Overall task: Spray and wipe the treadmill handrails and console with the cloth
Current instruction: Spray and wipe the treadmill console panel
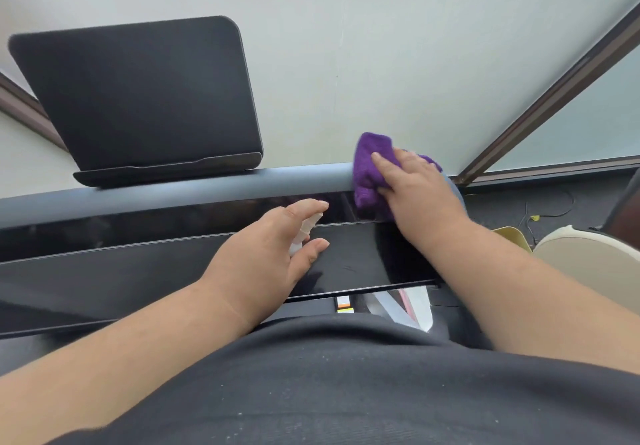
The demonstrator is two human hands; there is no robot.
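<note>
A grey handrail bar (207, 188) runs across the treadmill's front, above the glossy black console panel (138, 271). My right hand (412, 185) presses a purple cloth (372, 164) over the bar's right end, fingers curled round it. My left hand (270, 257) holds a small clear spray bottle (304, 231) over the console; only the nozzle and neck show between finger and thumb. A black tablet holder (145, 98) stands on the bar at the left.
A pale wall lies straight ahead, with a brown-framed frosted window (540, 112) at the right. On the dark floor to the right stand a beige round-topped object (588, 257) and a thin cable (540, 216). Papers or packaging (398, 306) lie under the console.
</note>
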